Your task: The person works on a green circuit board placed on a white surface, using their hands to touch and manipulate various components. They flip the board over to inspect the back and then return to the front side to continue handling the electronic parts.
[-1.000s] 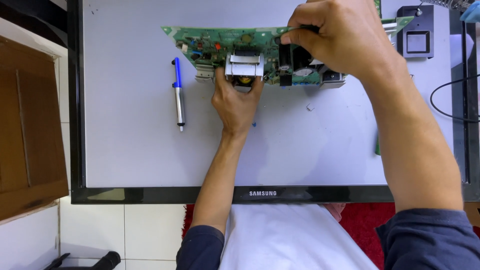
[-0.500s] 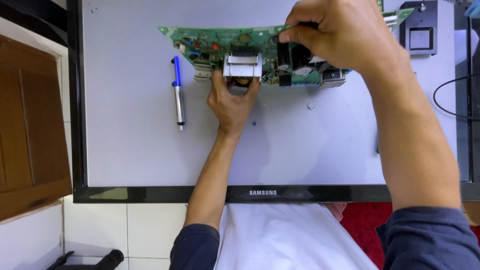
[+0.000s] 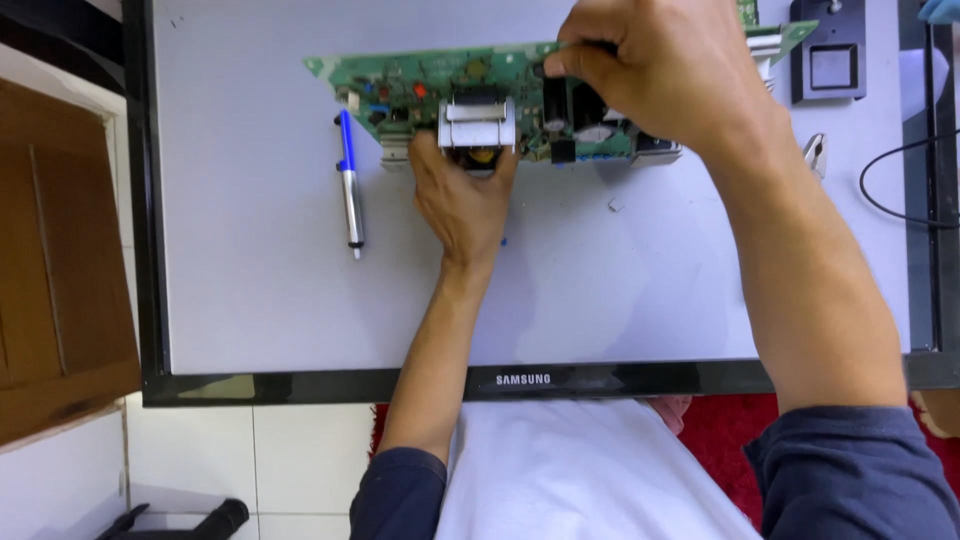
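1. We note the green circuit board [image 3: 420,95] lying at twelve o'clock on the white panel [image 3: 600,290]
2. Our left hand [image 3: 465,195] pinches the board's grey block part [image 3: 478,122]; grip should stay firm
3. Our right hand [image 3: 670,70] has its fingers closed over the board's black parts; we advise a straight, gentle pull
4. A blue-tipped pen tool [image 3: 348,180] lies at nine o'clock, well apart

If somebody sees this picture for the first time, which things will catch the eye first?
First the green circuit board, at the top middle of a white panel with a black frame. The left hand grips the board's near edge by the grey transformer, while the right hand pinches a part at its far edge. A blue and silver pen-shaped tool lies to the left.
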